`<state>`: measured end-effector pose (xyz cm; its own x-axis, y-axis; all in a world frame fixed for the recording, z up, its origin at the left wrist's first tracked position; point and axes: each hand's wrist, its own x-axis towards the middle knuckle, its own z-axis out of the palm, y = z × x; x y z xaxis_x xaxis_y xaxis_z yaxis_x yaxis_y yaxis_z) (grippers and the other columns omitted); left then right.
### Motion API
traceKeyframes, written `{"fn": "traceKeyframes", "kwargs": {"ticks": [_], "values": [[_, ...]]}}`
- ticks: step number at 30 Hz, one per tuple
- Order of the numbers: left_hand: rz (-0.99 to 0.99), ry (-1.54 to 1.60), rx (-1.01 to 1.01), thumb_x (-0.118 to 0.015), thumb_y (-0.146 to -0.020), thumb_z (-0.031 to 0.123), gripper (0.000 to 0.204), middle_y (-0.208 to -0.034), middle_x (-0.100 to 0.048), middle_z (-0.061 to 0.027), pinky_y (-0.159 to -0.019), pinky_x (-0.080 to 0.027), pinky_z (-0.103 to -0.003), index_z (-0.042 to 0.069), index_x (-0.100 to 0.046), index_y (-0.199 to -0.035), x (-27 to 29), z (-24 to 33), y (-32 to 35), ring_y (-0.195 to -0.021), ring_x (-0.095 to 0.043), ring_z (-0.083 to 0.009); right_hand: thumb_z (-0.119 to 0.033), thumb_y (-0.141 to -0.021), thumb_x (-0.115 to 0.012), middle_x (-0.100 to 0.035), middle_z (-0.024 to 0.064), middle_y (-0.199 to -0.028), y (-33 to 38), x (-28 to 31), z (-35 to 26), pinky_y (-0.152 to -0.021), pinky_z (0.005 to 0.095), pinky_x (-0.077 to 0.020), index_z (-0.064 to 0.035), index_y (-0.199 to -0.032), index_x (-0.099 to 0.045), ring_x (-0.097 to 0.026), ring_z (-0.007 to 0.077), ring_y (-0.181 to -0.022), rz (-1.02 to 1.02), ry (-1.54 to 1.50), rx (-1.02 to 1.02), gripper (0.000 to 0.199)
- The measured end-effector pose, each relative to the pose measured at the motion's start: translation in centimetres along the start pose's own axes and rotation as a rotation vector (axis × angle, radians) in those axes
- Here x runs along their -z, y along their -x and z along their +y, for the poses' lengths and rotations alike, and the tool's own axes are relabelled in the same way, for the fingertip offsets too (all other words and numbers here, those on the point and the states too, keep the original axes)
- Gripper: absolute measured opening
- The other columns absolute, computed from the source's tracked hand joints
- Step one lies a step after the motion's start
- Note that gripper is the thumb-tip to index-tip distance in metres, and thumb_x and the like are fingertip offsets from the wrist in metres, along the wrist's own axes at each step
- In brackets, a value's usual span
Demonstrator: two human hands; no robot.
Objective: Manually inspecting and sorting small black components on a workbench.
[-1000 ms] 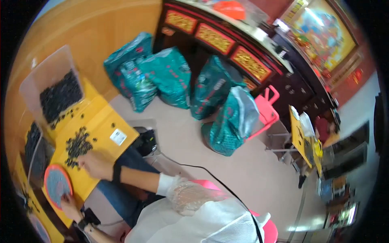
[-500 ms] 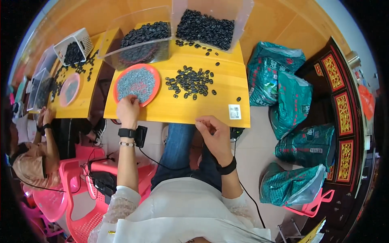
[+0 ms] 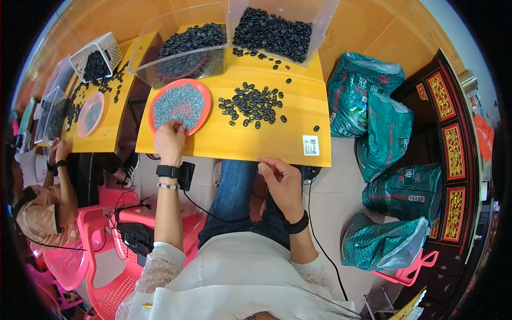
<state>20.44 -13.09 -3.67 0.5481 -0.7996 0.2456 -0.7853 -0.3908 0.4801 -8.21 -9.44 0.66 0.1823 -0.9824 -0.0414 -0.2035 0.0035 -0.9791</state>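
My left hand (image 3: 170, 141) reaches over the near rim of a round red plate (image 3: 206, 101). The plate holds a heap of small grey metal pieces (image 3: 178, 101), too tiny to name. My left fingertips are pinched together at the heap's near edge; whatever is between them is hidden. By the table's front edge my right hand (image 3: 281, 185) is curled, thumb close to the index finger, and I cannot make out what it holds. To the right of the plate lies a loose spread of small black oval parts (image 3: 253, 105) with holes in them.
Two clear plastic bins, one left (image 3: 144, 74) and one right (image 3: 323, 26), hold more black parts at the table's back. Green sacks (image 3: 392, 128) stand on the floor at right. On the left, another person (image 3: 50, 210) sits at a second yellow table (image 3: 101, 141) with a white basket (image 3: 114, 50).
The view has shifted slightly. My left hand stays at the plate's near edge, and my right hand remains curled by the table edge with a small shift in its fingers.
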Motion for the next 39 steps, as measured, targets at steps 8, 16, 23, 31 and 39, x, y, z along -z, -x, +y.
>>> {"fn": "traceKeyframes", "kwargs": {"ticks": [8, 16, 23, 31, 39], "values": [[0.038, 0.026, 0.013, -0.062, -0.077, 0.018, 0.014, -0.072, -0.066, -0.0144, -0.061, -0.049, -0.039, 0.005, -0.067, -0.081, -0.1, 0.2, -0.1, -0.069, -0.064, -0.0318, -0.008, -0.087, -0.062, -0.063, -0.0009, -0.075, -0.1, 0.2, 0.3, -0.062, 0.0176, -0.0419, 0.0009, -0.096, -0.066, -0.053, 0.0032, -0.066, -0.027, -0.023, -0.011, 0.014], [0.09, 0.125, 0.003, -0.064, -0.078, 0.017, 0.019, -0.071, -0.067, -0.0148, -0.059, -0.049, -0.034, 0.0, -0.067, -0.083, -0.4, -0.6, -0.4, -0.064, -0.065, -0.0262, -0.007, -0.087, -0.061, -0.062, -0.0018, -0.076, -0.8, 0.5, -1.0, -0.061, 0.0179, -0.0413, 0.0011, -0.095, -0.064, -0.053, 0.0024, -0.067, -0.046, -0.174, -0.075, 0.012], [0.141, 0.17, 0.055, -0.064, -0.077, 0.017, 0.018, -0.069, -0.066, -0.0156, -0.061, -0.049, -0.032, -0.001, -0.068, -0.081, -0.4, -0.7, -0.5, -0.064, -0.066, -0.0244, -0.01, -0.082, -0.062, -0.065, 0.0101, -0.071, -3.2, 1.0, 0.0, -0.059, 0.0271, -0.047, -0.0012, -0.086, -0.065, -0.061, 0.0168, -0.062, 0.034, 0.403, 0.12, 0.01], [0.139, 0.265, 0.071, -0.064, -0.077, 0.014, 0.016, -0.069, -0.067, -0.0125, -0.06, -0.048, -0.03, -0.002, -0.066, -0.082, -0.5, -1.8, -0.6, -0.063, -0.064, -0.018, -0.008, -0.074, -0.059, -0.065, 0.0165, -0.077, -7.4, -0.1, 2.7, -0.066, 0.0403, -0.0501, -0.0026, -0.081, -0.064, -0.063, 0.0337, -0.074, 0.005, 0.743, 0.159, 0.01], [0.138, 0.323, 0.105, -0.065, -0.075, 0.015, 0.016, -0.068, -0.065, -0.0135, -0.063, -0.049, -0.033, 0.0, -0.067, -0.082, -0.7, -2.2, -0.9, -0.065, -0.065, -0.0247, -0.008, -0.073, -0.061, -0.066, 0.0169, -0.083, -9.6, -0.8, 3.7, -0.073, 0.0415, -0.0496, -0.0047, -0.086, -0.066, -0.062, 0.0341, -0.082, -0.002, 0.869, 0.159, 0.015]]}}
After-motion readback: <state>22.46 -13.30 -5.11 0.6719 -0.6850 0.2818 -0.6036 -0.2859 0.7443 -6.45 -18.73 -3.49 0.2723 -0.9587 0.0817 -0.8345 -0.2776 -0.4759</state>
